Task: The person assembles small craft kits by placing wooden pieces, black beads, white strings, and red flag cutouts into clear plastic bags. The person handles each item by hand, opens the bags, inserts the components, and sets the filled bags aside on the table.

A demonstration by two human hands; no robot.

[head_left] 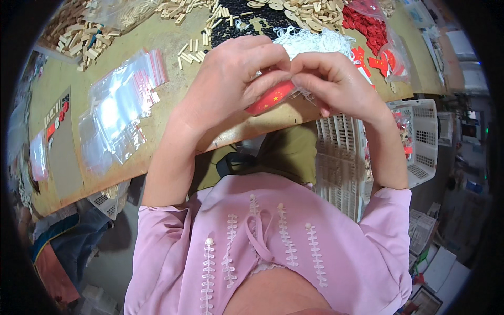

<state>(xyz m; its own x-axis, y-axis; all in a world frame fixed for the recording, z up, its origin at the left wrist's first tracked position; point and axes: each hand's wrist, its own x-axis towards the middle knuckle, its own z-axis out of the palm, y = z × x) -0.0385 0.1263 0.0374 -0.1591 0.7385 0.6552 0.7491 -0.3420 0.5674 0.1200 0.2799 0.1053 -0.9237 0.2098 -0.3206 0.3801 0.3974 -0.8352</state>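
Observation:
Above the table's front edge, my left hand (226, 79) grips a small red flag-shaped piece (273, 98) with yellow stars, its thumb and fingers closed on the upper edge. My right hand (341, 84) meets it at the piece's right end, thumb and forefinger pinched together. Thin white string (306, 94) shows just under those right fingertips, though the pinch itself hides what lies inside. Behind both hands lies a tangled heap of white string (315, 42). More red flag pieces (362, 60) rest beyond my right hand.
Clear plastic bags (118, 105) lie to the left, near a cardboard strip (65, 147) bearing small parts. Wooden sticks (86, 44), black beads (231, 35) and red pieces (362, 29) are heaped along the back. White plastic baskets (420, 139) stand below the table at right.

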